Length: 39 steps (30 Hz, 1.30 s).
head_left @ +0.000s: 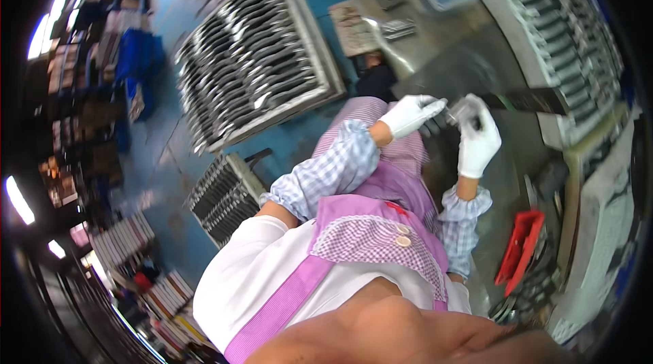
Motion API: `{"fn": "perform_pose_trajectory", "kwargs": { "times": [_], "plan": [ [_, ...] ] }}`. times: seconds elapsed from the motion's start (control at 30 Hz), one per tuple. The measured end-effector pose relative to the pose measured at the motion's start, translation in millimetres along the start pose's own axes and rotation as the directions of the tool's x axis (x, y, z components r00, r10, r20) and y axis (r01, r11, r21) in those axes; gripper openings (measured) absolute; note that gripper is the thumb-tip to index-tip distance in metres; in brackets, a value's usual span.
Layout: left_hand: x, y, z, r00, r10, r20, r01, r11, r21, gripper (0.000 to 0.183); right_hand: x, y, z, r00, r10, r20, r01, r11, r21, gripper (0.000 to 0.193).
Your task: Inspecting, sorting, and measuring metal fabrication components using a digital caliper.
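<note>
Right grip (479,141) pinches small shiny piece (466,109), blurred, at grey desk (509,180). Left grip (411,118), fingers together just beside piece; hold unclear. Step: seemingly 2-handed close work. Next move probably calls for steady right grip, precise left pinch.

This is a factory workshop. A large tray (304,30) carries long rows of matching dark, shiny parts (241,58), and more such rows stand at the right. Loaded shelves (61,85) and blue bins (139,54) line a blue-painted floor (160,153), under strip lights (19,199). The person sits at a table (507,160) in workwear: apron (381,238), checked sleeve covers (326,170), and white gloves on the left hand (411,117) and right hand (480,139).
</note>
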State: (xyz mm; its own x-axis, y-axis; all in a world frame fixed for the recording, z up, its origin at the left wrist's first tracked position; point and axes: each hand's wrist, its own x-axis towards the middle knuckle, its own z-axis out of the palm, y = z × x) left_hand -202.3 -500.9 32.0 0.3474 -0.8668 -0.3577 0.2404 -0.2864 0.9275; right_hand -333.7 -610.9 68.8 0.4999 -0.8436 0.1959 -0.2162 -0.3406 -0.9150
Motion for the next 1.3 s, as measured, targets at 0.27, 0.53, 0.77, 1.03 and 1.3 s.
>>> {"fn": "perform_pose_trajectory", "kwargs": {
  "times": [0.27, 0.53, 0.77, 1.03, 1.3],
  "plan": [
    [-99.4, -2.8, -164.9, 0.854, 0.209, -0.476, -0.091, 0.962, 0.258, 0.043, -28.2, -34.0, 122.4, 0.882, -0.176, 0.437, 0.068, 0.965, 0.252, 0.027],
    [-64.3, -91.5, -240.3, 0.83, 0.439, -0.345, 0.037, 0.574, 0.818, 0.032, -12.8, -9.0, 267.0, 0.799, -0.149, 0.583, 0.168, 0.986, 0.021, 0.061],
    [-85.4, -97.6, -238.4, 0.761, 0.496, -0.418, 0.147, 0.496, 0.856, 0.027, -41.3, 24.7, 294.4, 0.735, -0.107, 0.67, 0.291, 0.941, -0.17, 0.04],
    [-172.1, -119.7, -298.3, 0.083, 0.198, -0.977, 0.611, 0.764, 0.207, 0.062, -40.0, 29.9, 280.2, 0.712, -0.044, 0.701, 0.171, 0.979, -0.112, 0.059],
    [-113.4, -136.3, -346.3, 0.005, 0.085, -0.996, 0.51, 0.857, 0.076, 0.055, -55.0, 2.8, 186.8, 0.683, -0.015, 0.73, 0.16, 0.979, -0.129, 0.039]
  ]
}}
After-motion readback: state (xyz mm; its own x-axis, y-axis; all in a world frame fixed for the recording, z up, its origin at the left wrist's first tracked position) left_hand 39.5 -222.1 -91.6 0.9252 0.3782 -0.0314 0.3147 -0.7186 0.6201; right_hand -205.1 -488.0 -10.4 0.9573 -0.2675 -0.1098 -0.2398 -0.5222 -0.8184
